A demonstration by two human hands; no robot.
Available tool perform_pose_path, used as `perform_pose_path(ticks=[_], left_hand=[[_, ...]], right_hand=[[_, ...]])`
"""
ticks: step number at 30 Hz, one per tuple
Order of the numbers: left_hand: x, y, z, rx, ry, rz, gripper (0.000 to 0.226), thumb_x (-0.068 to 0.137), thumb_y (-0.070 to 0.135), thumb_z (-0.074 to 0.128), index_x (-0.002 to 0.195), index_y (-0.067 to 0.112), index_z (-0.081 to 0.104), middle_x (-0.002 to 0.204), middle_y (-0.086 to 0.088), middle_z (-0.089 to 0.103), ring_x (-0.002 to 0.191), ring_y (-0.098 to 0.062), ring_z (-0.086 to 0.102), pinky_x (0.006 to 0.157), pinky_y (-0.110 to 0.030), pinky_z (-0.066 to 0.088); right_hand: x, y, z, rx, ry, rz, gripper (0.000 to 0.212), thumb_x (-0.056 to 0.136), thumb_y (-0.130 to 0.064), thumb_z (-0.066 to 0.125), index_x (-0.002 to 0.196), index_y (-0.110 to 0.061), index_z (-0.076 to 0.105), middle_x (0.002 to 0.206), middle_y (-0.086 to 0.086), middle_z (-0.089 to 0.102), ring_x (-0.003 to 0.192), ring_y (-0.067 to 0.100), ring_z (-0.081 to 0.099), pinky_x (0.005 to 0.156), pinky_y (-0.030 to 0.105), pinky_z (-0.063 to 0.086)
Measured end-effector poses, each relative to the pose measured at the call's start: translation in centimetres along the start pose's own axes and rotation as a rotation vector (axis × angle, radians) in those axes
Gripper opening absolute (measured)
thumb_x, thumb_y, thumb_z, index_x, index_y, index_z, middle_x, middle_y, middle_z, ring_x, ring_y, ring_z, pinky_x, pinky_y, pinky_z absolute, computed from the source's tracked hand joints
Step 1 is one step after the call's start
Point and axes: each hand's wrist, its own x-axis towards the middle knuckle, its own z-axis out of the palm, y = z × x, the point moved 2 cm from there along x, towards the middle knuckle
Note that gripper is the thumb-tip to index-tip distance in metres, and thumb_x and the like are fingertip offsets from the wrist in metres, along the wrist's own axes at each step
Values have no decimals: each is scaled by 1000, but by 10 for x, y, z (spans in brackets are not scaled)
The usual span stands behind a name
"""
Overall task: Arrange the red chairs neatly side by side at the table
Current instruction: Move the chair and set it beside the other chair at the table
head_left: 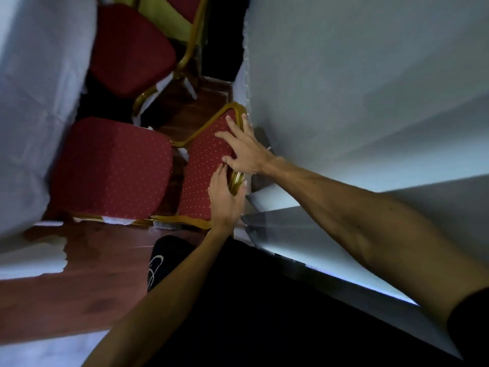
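A red chair with a gold frame stands just in front of me; its dotted backrest (201, 165) faces me and its seat (111, 168) points toward the left table. My right hand (244, 147) lies on the backrest's upper part with fingers spread over the gold rim. My left hand (225, 200) grips the backrest's edge lower down, fingers wrapped round the frame. A second red chair (129, 49) stands farther back, its seat also toward the left table.
A white-clothed table (34, 102) runs along the left. Another white tablecloth (357, 88) fills the right, close against the backrest. Reddish wooden floor (92, 260) lies between them. My dark trouser leg and shoe (169, 258) are below.
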Motion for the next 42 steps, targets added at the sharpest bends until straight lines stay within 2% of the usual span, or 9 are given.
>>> perform_pose_path(ticks=[4,10,16,21,29,33,36,39,42], left_hand=[[30,3,-13,60,-57,-18,74,90,36,61,152,13,27,156,-9,34,145,-24,29,118,-52,27],[45,7,-28,199,-288,-87,83,98,49,44,157,8,1,164,-14,7,151,-32,8,119,-59,18],[48,2,-34,241,-472,-185,92,96,63,37,156,10,-9,165,-13,-8,151,-36,-2,120,-59,11],[52,-3,-35,279,-485,-204,98,93,68,38,156,11,-11,165,-17,-8,151,-39,0,119,-58,14],[63,-6,-44,417,-570,-185,113,81,86,31,155,12,-14,164,-20,-5,151,-39,3,119,-55,14],[72,-14,-55,257,-577,-292,135,61,93,53,157,17,-6,166,-11,0,152,-31,5,121,-50,13],[74,-21,-57,223,-560,-318,141,52,96,55,157,23,-3,166,-6,1,152,-25,8,121,-48,14],[68,-24,-54,232,-540,-318,138,51,102,44,157,29,-5,167,0,-1,152,-21,7,122,-51,15],[61,-22,-49,195,-448,-354,121,65,94,44,158,31,-1,167,0,2,152,-22,7,123,-50,12]], right_hand=[[29,-7,-15,-66,-27,-16,77,90,-41,64,155,-21,27,165,23,-1,146,52,-19,118,68,-5],[46,-11,-17,-159,-69,-45,72,88,-48,58,150,-17,36,164,24,11,147,53,-14,119,68,0],[53,-7,-24,-386,-184,-100,85,85,-79,37,143,-18,49,161,19,26,144,59,-13,118,68,-6],[72,0,-48,-536,-433,-318,108,70,-99,20,149,-29,41,163,7,29,153,39,-2,118,65,-9],[101,30,-97,-698,-625,-566,107,76,-93,23,159,-26,21,166,9,20,154,34,4,124,54,-3],[125,25,-94,-812,-703,-739,108,79,-94,16,159,-21,20,165,14,22,153,33,15,125,52,6],[146,25,-85,-801,-745,-869,113,75,-97,20,157,-20,24,163,15,26,150,32,24,124,50,16],[159,26,-71,-725,-720,-1052,113,74,-96,32,154,-15,33,159,15,35,146,31,34,121,46,22],[170,30,-59,-629,-725,-1188,115,73,-96,36,152,-12,37,157,13,40,143,31,40,119,45,27]])
